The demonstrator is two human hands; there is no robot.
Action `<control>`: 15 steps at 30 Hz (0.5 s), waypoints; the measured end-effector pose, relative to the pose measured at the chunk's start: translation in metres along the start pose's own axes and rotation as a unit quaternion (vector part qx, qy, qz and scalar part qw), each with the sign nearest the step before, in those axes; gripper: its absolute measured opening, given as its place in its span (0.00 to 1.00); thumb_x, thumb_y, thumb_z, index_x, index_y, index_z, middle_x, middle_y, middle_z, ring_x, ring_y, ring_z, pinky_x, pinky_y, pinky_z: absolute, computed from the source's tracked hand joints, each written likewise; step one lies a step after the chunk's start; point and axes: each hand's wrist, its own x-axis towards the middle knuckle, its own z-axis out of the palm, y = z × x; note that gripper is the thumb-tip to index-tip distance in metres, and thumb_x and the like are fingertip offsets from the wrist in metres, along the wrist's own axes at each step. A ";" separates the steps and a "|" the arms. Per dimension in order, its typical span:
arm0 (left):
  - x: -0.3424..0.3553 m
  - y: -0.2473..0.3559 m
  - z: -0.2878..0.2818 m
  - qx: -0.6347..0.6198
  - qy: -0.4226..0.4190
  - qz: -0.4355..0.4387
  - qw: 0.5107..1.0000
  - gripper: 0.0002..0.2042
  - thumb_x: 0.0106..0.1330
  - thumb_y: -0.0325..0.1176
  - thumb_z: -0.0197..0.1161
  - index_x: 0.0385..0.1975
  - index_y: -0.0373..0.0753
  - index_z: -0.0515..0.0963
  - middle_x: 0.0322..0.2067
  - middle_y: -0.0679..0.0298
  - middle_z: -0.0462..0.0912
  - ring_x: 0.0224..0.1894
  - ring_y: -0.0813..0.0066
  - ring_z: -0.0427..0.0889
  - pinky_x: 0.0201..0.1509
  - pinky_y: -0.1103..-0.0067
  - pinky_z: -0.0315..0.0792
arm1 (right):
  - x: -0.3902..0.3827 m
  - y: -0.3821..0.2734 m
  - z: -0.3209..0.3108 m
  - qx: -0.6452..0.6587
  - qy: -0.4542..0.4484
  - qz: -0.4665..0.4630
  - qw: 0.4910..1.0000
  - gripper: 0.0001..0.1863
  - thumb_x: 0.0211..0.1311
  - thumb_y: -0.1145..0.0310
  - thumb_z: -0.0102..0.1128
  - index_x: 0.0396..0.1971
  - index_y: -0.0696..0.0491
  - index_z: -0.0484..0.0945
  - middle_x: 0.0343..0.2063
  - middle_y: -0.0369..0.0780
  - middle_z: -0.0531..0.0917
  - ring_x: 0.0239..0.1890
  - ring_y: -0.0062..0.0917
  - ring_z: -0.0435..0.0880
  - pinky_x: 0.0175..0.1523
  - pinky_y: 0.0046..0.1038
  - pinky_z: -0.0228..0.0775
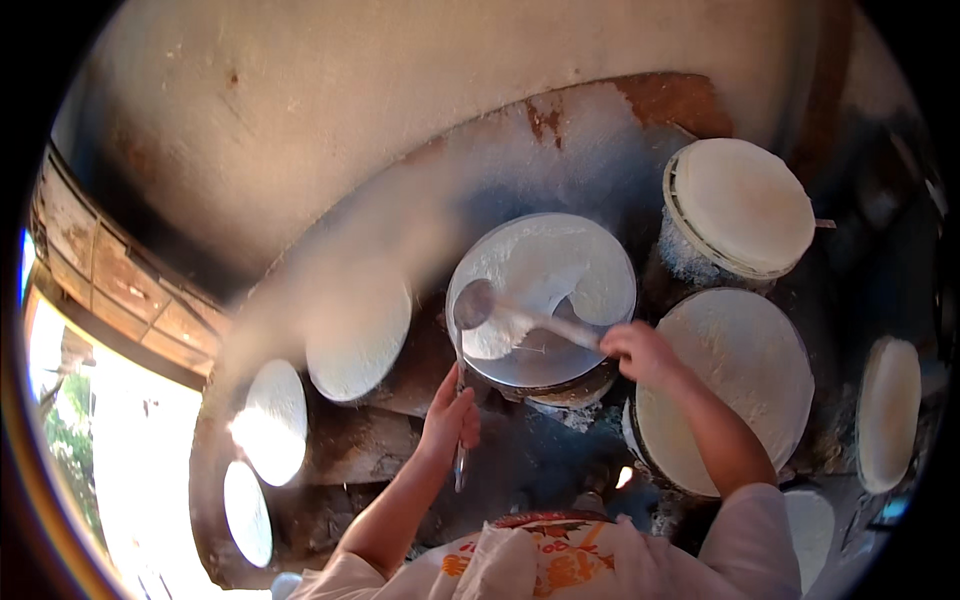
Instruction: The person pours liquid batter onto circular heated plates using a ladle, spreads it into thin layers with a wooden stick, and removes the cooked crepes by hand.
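A round metal griddle (pixel 535 372) sits in front of me, with white batter (pixel 535 250) covering part of it. My right hand (pixel 640 350) is closed around the long pale handle of a ladle (pixel 475 304). The ladle's rounded head is over the left part of the griddle, its handle slightly blurred. My left hand (pixel 450 418) grips a thin metal tool (pixel 460 468) upright at the griddle's near left edge. The tool's upper end meets the ladle head in view; I cannot tell whether they touch.
Round white-covered griddles stand to the left (pixel 362 345) and right (pixel 725 390). At the back right, a white disc (pixel 750 205) tops a bucket-like container. Steam drifts over the left side, before a curved wall (pixel 400 80). Bright daylight enters at the far left.
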 end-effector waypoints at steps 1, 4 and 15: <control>-0.012 0.007 -0.010 -0.012 -0.038 -0.014 0.999 0.26 0.68 0.31 0.46 0.64 0.62 0.50 0.13 0.74 0.55 0.10 0.86 0.53 0.10 0.88 0.51 | -0.014 -0.028 0.002 -0.005 -0.022 0.025 0.999 0.13 0.40 0.79 0.55 0.29 0.52 0.80 0.33 0.38 0.79 0.37 0.38 0.76 0.41 0.34 0.69; -0.069 0.060 -0.050 -0.107 -0.214 -0.022 0.971 0.25 0.68 0.33 0.46 0.63 0.63 0.50 0.13 0.74 0.53 0.10 0.87 0.52 0.10 0.90 0.50 | -0.073 -0.092 0.007 -0.075 0.034 0.045 0.996 0.18 0.36 0.81 0.61 0.33 0.50 0.81 0.35 0.39 0.80 0.34 0.33 0.78 0.42 0.30 0.72; -0.048 0.081 -0.126 -0.428 -0.385 -0.080 0.813 0.18 0.71 0.33 0.41 0.58 0.63 0.60 0.16 0.74 0.56 0.10 0.89 0.53 0.09 0.90 0.51 | 0.083 -0.197 0.292 0.571 0.300 0.423 0.637 0.16 0.64 0.67 0.49 0.50 0.47 0.58 0.19 0.34 0.67 0.10 0.15 0.60 0.13 0.20 0.51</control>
